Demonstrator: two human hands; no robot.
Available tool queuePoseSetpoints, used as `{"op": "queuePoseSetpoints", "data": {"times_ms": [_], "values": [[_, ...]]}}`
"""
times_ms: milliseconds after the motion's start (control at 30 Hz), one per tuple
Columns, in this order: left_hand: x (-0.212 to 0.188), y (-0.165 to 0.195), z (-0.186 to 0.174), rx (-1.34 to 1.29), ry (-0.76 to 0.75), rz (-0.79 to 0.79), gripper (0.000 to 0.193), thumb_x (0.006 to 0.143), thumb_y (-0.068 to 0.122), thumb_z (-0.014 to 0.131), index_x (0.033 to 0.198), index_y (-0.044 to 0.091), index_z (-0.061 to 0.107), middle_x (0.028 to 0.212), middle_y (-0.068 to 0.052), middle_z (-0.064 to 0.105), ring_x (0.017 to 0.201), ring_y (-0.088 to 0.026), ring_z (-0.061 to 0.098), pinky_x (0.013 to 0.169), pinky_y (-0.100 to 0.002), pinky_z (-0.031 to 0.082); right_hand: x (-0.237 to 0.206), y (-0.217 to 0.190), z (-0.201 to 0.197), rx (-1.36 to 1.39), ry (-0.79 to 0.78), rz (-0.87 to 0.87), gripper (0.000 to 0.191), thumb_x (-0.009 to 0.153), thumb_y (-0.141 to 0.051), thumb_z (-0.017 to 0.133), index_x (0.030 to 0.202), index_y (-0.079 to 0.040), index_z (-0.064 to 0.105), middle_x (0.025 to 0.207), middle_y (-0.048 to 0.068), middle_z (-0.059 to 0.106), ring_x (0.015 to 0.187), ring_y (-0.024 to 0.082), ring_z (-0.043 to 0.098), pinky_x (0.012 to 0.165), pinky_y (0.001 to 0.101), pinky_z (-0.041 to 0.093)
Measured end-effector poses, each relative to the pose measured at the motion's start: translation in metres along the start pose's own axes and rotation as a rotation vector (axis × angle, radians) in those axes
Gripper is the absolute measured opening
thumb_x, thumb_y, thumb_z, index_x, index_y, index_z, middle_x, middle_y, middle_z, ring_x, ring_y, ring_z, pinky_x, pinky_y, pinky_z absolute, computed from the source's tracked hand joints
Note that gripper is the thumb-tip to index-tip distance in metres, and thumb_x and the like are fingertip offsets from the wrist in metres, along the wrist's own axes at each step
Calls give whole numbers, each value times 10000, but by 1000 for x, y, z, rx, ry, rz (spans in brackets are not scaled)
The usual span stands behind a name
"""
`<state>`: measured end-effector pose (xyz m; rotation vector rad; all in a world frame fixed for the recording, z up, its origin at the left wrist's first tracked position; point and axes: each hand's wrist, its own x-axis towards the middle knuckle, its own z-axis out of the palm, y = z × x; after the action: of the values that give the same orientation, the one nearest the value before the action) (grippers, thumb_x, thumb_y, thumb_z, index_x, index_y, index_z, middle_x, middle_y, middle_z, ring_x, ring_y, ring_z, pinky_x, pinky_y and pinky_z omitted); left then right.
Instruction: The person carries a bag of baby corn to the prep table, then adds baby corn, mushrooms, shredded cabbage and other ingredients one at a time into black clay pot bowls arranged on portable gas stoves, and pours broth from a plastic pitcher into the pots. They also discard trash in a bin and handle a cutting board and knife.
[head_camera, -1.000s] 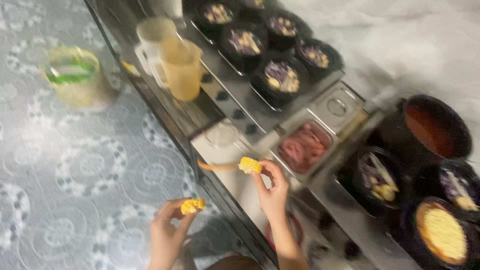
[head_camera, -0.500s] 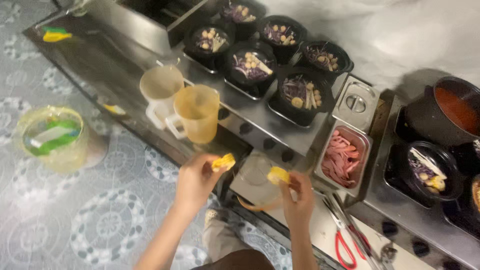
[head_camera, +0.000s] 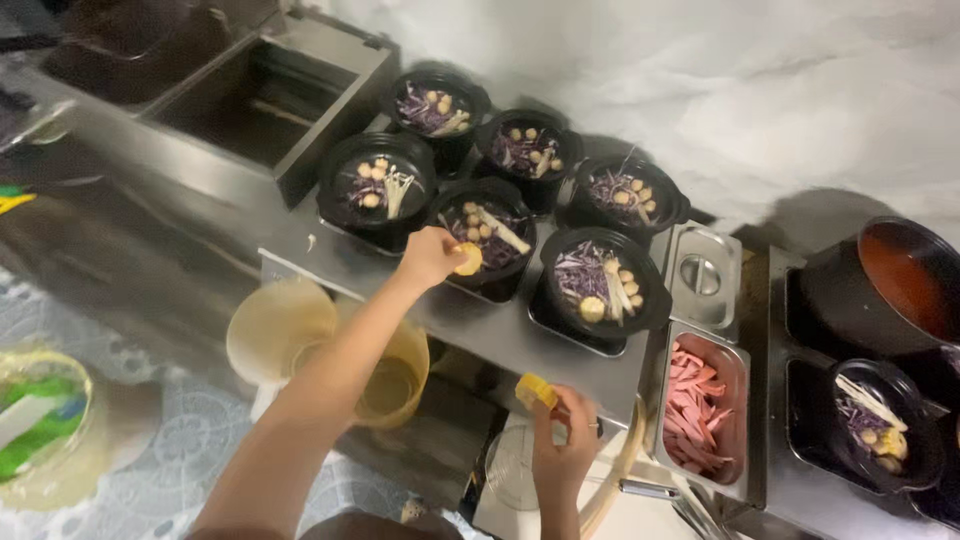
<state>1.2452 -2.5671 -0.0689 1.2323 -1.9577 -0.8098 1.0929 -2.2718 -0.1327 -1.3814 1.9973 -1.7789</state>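
Observation:
My left hand (head_camera: 432, 257) reaches out over a black bowl (head_camera: 482, 232) of purple cabbage, round balls and white strips, holding a yellow piece of food (head_camera: 468, 260) at its rim. My right hand (head_camera: 563, 448) stays low near the counter's front edge, pinching another yellow piece (head_camera: 535, 390). Several similar filled black bowls stand in two rows on the steel counter (head_camera: 330, 262); the one to the right (head_camera: 600, 283) has a pale round slice in it.
A steel tray of pink meat strips (head_camera: 700, 410) and a lidded steel tray (head_camera: 702, 275) sit right of the bowls. A dark pot of red sauce (head_camera: 905, 285) is at far right. Two pale plastic jugs (head_camera: 280, 335) stand below, and a green-topped tub (head_camera: 40, 425) sits at lower left.
My left hand has stretched forward from near the jugs up to the bowl with its yellow piece. The view has shifted toward the bowls. My right hand stays low with its piece.

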Motion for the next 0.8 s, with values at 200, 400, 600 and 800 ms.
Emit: {"op": "queuePoseSetpoints", "data": {"times_ms": [200, 400, 600, 800], "values": [[51, -12, 38, 154, -240, 75, 378, 754, 287, 838, 954, 20, 660, 901, -178, 720, 906, -393, 695, 792, -490, 546, 18, -6, 37, -50, 101, 141, 279, 885, -28, 771, 1157, -22, 707, 930, 70, 642, 724, 142, 600, 644, 260, 507], [74, -39, 0, -60, -192, 276, 312, 732, 225, 817, 971, 64, 699, 975, -123, 733, 948, -345, 692, 805, -434, 537, 79, -24, 90, 157, 65, 173, 264, 930, -17, 708, 1193, -3, 695, 1089, 49, 671, 984, 115, 684, 867, 248, 564], [74, -103, -98, -49, -118, 355, 268, 803, 190, 839, 977, 43, 699, 964, -133, 732, 905, -334, 688, 768, -428, 531, 198, -7, 249, -65, -244, -97, 272, 876, -72, 775, 1144, -47, 736, 969, 110, 688, 834, 202, 675, 760, 311, 551], [56, -151, -151, -109, -70, 31, 280, 791, 190, 806, 1009, 47, 706, 933, -107, 730, 678, -235, 660, 649, -360, 536, 265, 12, 370, -625, -569, -405, 194, 756, -61, 743, 915, -155, 805, 921, 126, 730, 921, 351, 692, 807, 460, 540]]}}
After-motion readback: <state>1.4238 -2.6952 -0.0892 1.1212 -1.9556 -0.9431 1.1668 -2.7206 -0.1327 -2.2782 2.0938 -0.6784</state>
